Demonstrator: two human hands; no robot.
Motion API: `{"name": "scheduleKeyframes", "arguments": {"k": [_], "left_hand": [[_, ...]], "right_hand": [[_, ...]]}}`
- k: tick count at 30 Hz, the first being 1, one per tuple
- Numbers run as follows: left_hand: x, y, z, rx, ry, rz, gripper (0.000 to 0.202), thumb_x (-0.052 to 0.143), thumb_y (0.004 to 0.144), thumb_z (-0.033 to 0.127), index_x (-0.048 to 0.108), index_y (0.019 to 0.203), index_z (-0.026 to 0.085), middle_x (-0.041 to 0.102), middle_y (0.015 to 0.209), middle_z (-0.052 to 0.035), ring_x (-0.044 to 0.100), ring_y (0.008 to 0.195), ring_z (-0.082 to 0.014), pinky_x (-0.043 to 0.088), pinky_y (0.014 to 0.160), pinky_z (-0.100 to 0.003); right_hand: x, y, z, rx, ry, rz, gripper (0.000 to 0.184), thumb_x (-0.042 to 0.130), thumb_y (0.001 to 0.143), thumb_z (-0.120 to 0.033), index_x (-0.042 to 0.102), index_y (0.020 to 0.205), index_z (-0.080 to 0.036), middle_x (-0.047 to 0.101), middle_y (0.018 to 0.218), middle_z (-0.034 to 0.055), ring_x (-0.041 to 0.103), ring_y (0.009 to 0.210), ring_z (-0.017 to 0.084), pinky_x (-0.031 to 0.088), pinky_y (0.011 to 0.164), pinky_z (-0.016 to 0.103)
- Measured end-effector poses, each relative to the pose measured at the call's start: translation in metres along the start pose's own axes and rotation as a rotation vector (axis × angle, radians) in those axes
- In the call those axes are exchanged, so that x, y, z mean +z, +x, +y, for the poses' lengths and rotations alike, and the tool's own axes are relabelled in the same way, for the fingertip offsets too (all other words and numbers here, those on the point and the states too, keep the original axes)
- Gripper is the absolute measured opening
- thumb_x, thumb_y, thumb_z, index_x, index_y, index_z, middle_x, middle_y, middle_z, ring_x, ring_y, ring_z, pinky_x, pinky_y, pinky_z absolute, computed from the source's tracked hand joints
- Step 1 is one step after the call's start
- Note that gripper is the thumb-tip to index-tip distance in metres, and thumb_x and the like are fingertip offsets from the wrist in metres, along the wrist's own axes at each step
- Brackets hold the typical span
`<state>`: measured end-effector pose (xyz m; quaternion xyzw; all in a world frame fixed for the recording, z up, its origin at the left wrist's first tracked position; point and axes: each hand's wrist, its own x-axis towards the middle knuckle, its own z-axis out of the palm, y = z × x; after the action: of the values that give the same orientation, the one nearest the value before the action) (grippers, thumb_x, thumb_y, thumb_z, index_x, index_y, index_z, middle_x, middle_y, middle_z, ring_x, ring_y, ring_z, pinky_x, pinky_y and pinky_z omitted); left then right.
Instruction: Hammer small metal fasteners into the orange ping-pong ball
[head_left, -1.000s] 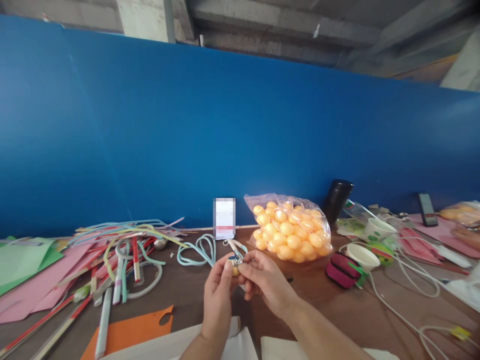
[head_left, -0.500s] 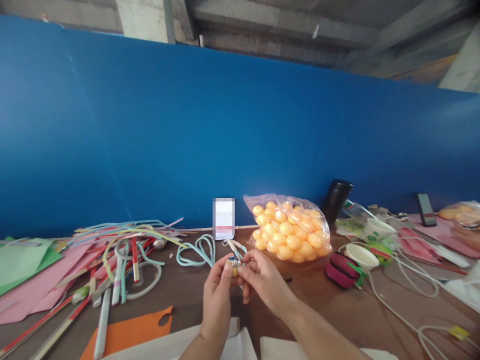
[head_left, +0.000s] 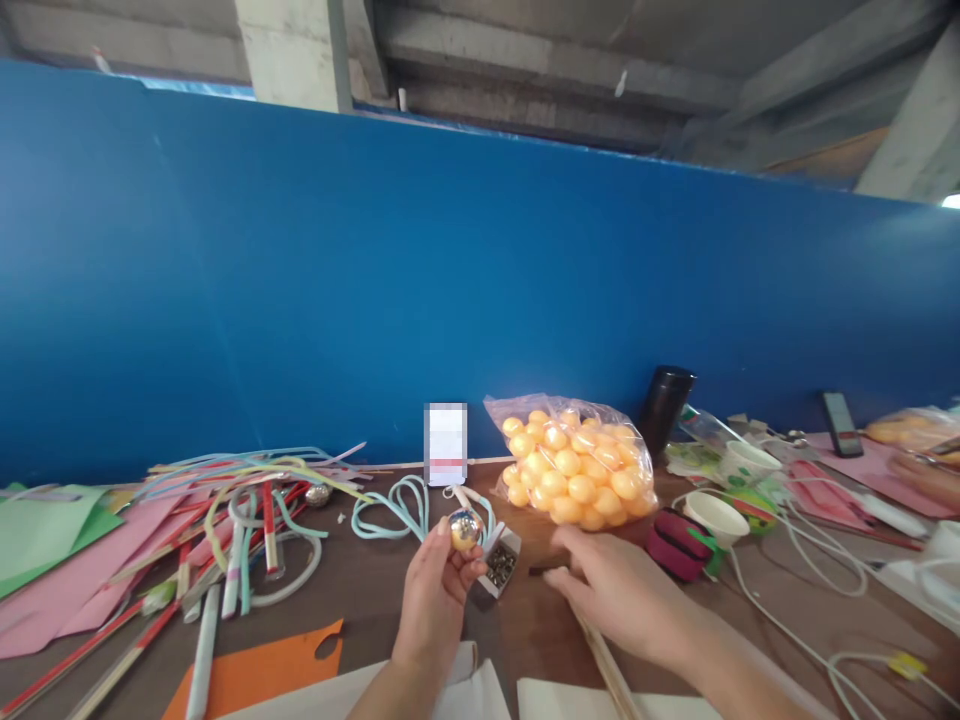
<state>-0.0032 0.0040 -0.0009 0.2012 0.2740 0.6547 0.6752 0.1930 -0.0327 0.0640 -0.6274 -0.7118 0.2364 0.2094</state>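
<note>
The left hand's (head_left: 439, 590) grip pinches a small ball (head_left: 464, 528) between thumb and fingertips, raised just above the worktop (head_left: 375, 590). The right hand (head_left: 619, 590) lies released, palm down, grasping nothing, its fingertips near a thin dark stick (head_left: 547, 569). The pinch looks light and the ball is smooth and round, so it could slip and roll into the clutter. It could also tip the open little box (head_left: 501, 566) of tiny metal bits just beside the hand. The ball is orange with a shiny silvery cap. Behind lie a light-blue cord (head_left: 394, 503) and a bag of orange balls (head_left: 577, 475).
</note>
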Motion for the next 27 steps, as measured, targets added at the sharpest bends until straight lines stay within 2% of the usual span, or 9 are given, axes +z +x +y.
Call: {"name": "scheduleKeyframes", "arguments": {"k": [4,7,11,14,17,19,21,25,27], "left_hand": [[-0.001,0.001,-0.001,0.008,-0.027,0.004,0.021,0.072,0.078,0.030,0.064,0.083,0.011,0.066,0.073,-0.0051,0.062,0.062,-0.0131,0.054,0.053,-0.022],[-0.001,0.000,0.001,-0.002,-0.028,0.015,0.019,0.069,0.080,0.028,0.064,0.081,0.011,0.065,0.069,-0.0047,0.062,0.061,-0.0126,0.054,0.052,-0.022],[0.001,-0.002,0.003,-0.021,-0.033,0.018,0.015,0.065,0.084,0.025,0.064,0.082,0.010,0.067,0.074,-0.0078,0.061,0.060,-0.0117,0.054,0.052,-0.021],[0.002,-0.002,0.004,-0.044,-0.045,0.027,0.014,0.061,0.086,0.022,0.064,0.081,0.010,0.068,0.075,-0.0087,0.062,0.060,-0.0116,0.055,0.052,-0.021],[0.002,-0.003,0.003,-0.067,-0.069,0.020,0.014,0.059,0.087,0.020,0.064,0.080,0.010,0.066,0.071,-0.0070,0.062,0.059,-0.0117,0.055,0.052,-0.021],[0.002,-0.003,0.003,-0.078,-0.077,-0.002,0.015,0.059,0.087,0.021,0.065,0.080,0.009,0.066,0.071,-0.0068,0.062,0.059,-0.0118,0.055,0.052,-0.021],[0.003,-0.004,0.003,-0.087,-0.078,-0.023,0.015,0.061,0.086,0.022,0.066,0.081,0.009,0.067,0.073,-0.0070,0.062,0.060,-0.0119,0.055,0.053,-0.021],[0.003,-0.007,0.004,-0.096,-0.059,-0.034,0.015,0.063,0.085,0.023,0.068,0.085,0.009,0.067,0.074,-0.0071,0.063,0.062,-0.0126,0.056,0.055,-0.022],[0.002,-0.007,0.003,-0.090,-0.045,-0.044,0.016,0.063,0.085,0.023,0.069,0.089,0.008,0.068,0.075,-0.0072,0.064,0.063,-0.0127,0.056,0.055,-0.022]], "right_hand": [[0.012,-0.031,0.023,0.129,-0.220,-0.013,0.012,0.064,0.073,-0.023,0.065,0.083,-0.015,0.074,0.079,0.0190,0.068,0.078,0.043,0.041,0.067,0.043],[0.028,-0.042,0.032,0.173,-0.234,-0.036,0.033,0.065,0.070,-0.018,0.065,0.103,-0.015,0.075,0.095,0.0184,0.070,0.090,0.040,0.046,0.072,0.040],[0.032,-0.043,0.035,0.177,-0.179,-0.022,0.037,0.056,0.073,-0.010,0.065,0.108,-0.018,0.074,0.104,0.0142,0.069,0.100,0.032,0.048,0.080,0.034],[0.028,-0.041,0.040,0.179,-0.130,-0.027,0.036,0.048,0.079,-0.009,0.064,0.110,-0.018,0.074,0.100,0.0118,0.073,0.085,0.026,0.051,0.068,0.028],[0.024,-0.044,0.044,0.222,0.051,-0.043,0.038,0.037,0.089,-0.018,0.055,0.122,-0.017,0.071,0.095,0.0102,0.067,0.051,0.018,0.048,0.046,0.025],[0.022,-0.048,0.041,0.205,0.227,-0.019,0.036,0.034,0.094,-0.027,0.051,0.123,-0.016,0.067,0.086,0.0061,0.058,0.040,0.012,0.046,0.044,0.024],[0.019,-0.054,0.031,0.118,0.361,0.027,0.031,0.035,0.096,-0.036,0.054,0.111,-0.017,0.061,0.071,-0.0004,0.048,0.038,0.009,0.045,0.047,0.024],[0.017,-0.065,-0.004,0.033,0.606,0.100,0.044,0.035,0.094,-0.058,0.057,0.086,-0.021,0.036,0.047,-0.0082,0.033,0.040,0.010,0.032,0.038,0.021],[0.020,-0.068,-0.019,-0.023,0.720,0.093,0.048,0.039,0.091,-0.064,0.061,0.090,-0.021,0.047,0.055,-0.0045,0.035,0.039,0.009,0.030,0.038,0.022]]}}
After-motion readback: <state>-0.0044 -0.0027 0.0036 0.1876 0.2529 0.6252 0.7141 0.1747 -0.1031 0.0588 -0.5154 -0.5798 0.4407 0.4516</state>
